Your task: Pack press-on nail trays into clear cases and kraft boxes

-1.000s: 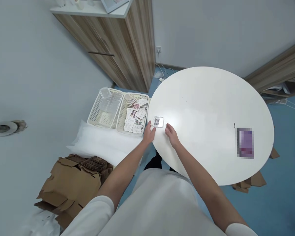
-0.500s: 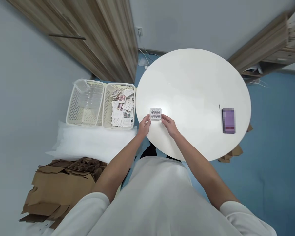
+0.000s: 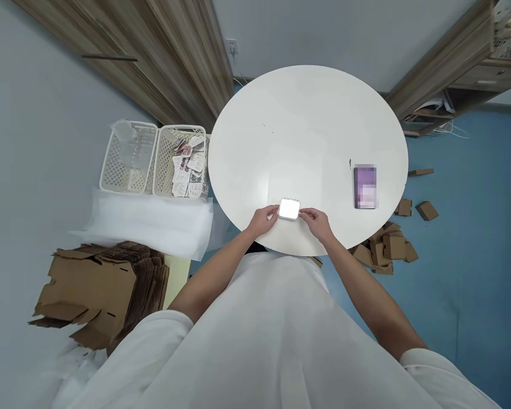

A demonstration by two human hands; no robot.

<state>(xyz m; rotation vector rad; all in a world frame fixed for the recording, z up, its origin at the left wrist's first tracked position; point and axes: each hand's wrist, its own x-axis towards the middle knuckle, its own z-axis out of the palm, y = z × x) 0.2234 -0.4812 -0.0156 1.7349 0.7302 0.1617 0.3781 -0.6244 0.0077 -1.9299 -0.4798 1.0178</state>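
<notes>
A small clear plastic case (image 3: 289, 208) is at the near side of the round white table (image 3: 306, 113). Its top looks bright white, from glare or a white face, I cannot tell which, so its contents are hidden. My left hand (image 3: 264, 220) has its fingers closed at the case's left edge. On the opposite edge, my right hand (image 3: 318, 222) grips with thumb and fingertips. Whether the case rests on the table or is slightly raised is unclear.
Left of the table stand a basket of printed cards (image 3: 157, 170) and a basket of clear plastic cases (image 3: 106, 165). Nearer lie white foam sheets (image 3: 149, 221) and flattened cardboard boxes (image 3: 89, 284). A purple box (image 3: 365, 187) sits table-right; small brown boxes (image 3: 383, 250) lie on the floor.
The view has shifted, with the table now further left and up. Rows of small dark items showed in the case before; now its top is bright white. Both hands stay at its edges.
</notes>
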